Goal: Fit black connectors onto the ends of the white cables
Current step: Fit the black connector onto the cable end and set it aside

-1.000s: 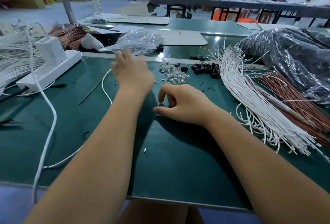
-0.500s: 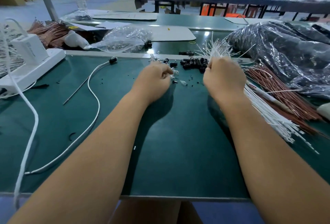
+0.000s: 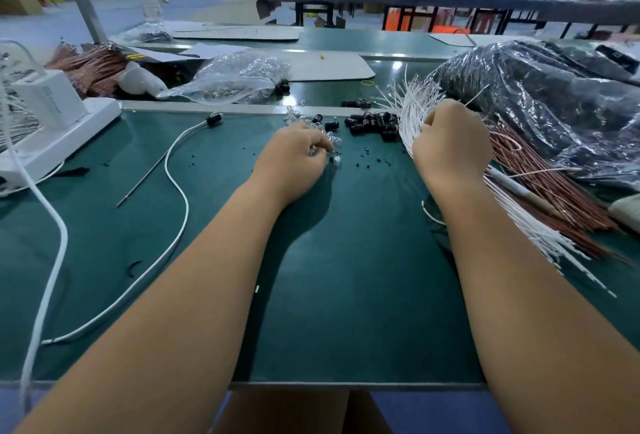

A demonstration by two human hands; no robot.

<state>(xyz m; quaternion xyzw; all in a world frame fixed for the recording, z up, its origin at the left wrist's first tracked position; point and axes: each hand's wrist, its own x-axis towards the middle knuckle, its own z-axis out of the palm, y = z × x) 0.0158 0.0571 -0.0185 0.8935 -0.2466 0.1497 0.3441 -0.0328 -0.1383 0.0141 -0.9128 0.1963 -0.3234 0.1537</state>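
Green matting covered our bench, a finished cable with its black end lying at the left and loose connectors heaped far centre. Our right hand was curled round the far ends of the white cables fanned out at the right. Our left hand pinched at small clear parts just near of the connectors; whether it held one, we could not tell.

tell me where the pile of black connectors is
In the head view the black connectors lie at the mat's far edge, between the left hand and the right hand, beside the white cables.
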